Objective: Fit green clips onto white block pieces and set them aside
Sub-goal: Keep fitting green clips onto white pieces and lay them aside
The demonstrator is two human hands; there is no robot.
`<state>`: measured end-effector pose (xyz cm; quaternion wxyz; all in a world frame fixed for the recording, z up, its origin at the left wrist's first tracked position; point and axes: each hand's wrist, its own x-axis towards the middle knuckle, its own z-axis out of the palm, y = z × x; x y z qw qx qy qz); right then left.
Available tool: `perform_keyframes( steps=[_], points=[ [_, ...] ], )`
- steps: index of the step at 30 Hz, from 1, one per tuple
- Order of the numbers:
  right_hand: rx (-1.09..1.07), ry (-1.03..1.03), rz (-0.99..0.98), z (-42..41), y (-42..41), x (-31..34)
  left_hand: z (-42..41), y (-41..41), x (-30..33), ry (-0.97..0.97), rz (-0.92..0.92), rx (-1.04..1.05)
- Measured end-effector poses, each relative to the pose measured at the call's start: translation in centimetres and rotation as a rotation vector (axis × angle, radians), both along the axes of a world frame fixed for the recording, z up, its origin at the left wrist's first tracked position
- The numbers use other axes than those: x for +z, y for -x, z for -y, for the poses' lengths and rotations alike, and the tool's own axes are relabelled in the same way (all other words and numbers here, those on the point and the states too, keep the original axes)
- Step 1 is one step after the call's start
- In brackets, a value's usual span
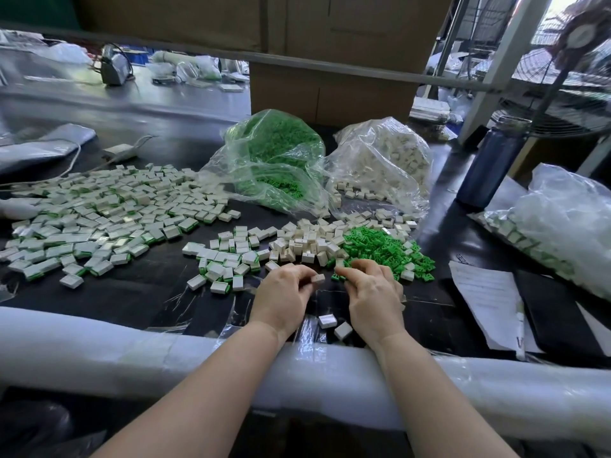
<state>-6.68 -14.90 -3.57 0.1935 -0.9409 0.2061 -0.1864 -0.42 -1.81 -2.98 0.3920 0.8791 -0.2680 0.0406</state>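
Observation:
My left hand [284, 297] pinches a small white block piece [318, 278] at its fingertips, just above the black table. My right hand [370, 292] is beside it with fingers curled, its fingertips on a green clip [337, 277] at the edge of the loose green clip pile [383, 249]. Bare white blocks [307, 242] lie heaped just beyond both hands. Finished blocks with green clips spread out to the left [109, 209] and in a smaller group [224, 262]. Two white blocks [334, 325] lie between my wrists.
A bag of green clips [274, 153] and a bag of white blocks [390, 157] stand at the back. A dark bottle [492, 166], another plastic bag [562, 223] and papers [486, 299] sit on the right. A foam-wrapped rail [165, 355] runs along the table's front edge.

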Motion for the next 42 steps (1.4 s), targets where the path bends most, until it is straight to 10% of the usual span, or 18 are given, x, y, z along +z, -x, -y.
perform_keyframes(
  steps=[28, 42],
  points=[
    [-0.088, 0.096, 0.050, -0.1, 0.1, 0.2, -0.3, 0.0, 0.0, 0.185, -0.149, -0.143],
    [0.153, -0.726, 0.355, -0.5, 1.1, 1.3, -0.3, -0.4, 0.3, 0.559, -0.540, -0.189]
  ],
)
